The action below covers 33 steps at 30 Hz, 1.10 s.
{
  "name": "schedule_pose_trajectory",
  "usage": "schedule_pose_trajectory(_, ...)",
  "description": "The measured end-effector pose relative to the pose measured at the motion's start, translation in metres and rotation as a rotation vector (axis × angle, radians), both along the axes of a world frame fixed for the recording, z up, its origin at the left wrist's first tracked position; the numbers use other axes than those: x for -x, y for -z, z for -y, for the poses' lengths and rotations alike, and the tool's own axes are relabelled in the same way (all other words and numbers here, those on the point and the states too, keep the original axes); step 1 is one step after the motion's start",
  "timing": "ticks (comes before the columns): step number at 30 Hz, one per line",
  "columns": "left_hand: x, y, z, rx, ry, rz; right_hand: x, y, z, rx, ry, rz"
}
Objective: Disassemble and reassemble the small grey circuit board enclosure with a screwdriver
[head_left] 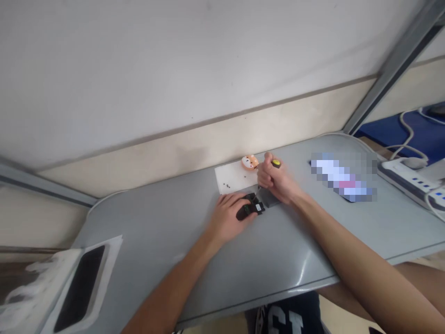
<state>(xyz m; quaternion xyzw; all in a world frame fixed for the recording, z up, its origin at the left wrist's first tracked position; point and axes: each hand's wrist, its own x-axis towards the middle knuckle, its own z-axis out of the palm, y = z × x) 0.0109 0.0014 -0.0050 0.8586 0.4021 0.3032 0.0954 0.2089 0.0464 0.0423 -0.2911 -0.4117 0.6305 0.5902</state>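
Landmark: paper (pixel 229 178), white, flat on the counter (pixel 156 241) near its back edge.
Device: black (pixel 247 211), lying just in front of the paper, partly covered by fingers; a small white label shows on it.
Left hand (pixel 227 217): palm down, in front of the paper, gripping the device from its left side; fingers laid over the far edge, thumb along the near edge.
Left arm: enters from the lower left, slanting forward and rightward to the device.
Right hand (pixel 273 178): raised at the paper's right edge, curled into a fist around the screwdriver (pixel 276 163); the yellow end of the handle shows above the fist.
Right arm: enters from the lower right, slanting forward and leftward, wrist about straight.
Shaft: slopes down leftward from the fist to the device; tip contact cannot be made out.
Screws: small dark pieces (pixel 227 186), on the left part of the paper.
Toy: orange and white (pixel 249 162), at the paper's far right corner.
Grey block (pixel 270 198): beside the paper's near right corner, below the right hand.
Power strip (pixel 410 183): well to the paper's right.
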Motion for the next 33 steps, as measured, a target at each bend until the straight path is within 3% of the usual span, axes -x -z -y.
schedule_pose_trajectory(8, -0.0002, 0.0005, -0.0007, -0.028, 0.006, 0.01, -0.0027, -0.003, -0.0016, -0.009, -0.137, -0.118)
schedule_pose_trajectory(16, -0.0007, -0.0011, 0.0008, -0.008, 0.008, -0.011, -0.0002, 0.0003, 0.0002, -0.018, -0.065, -0.055)
schedule_pose_trajectory(23, -0.0003, 0.0023, -0.0009, -0.038, 0.023, -0.012, 0.0004, -0.0039, 0.0026, 0.027, -0.131, -0.135)
schedule_pose_trajectory(29, -0.0002, 0.0032, -0.0011, -0.037, 0.023, -0.012, 0.0003, 0.0028, -0.0009, 0.03, 0.009, -0.107)
schedule_pose_trajectory(33, -0.0003, 0.0027, -0.0011, -0.032, 0.021, -0.022, 0.0011, 0.0009, -0.0029, -0.006, -0.045, -0.121)
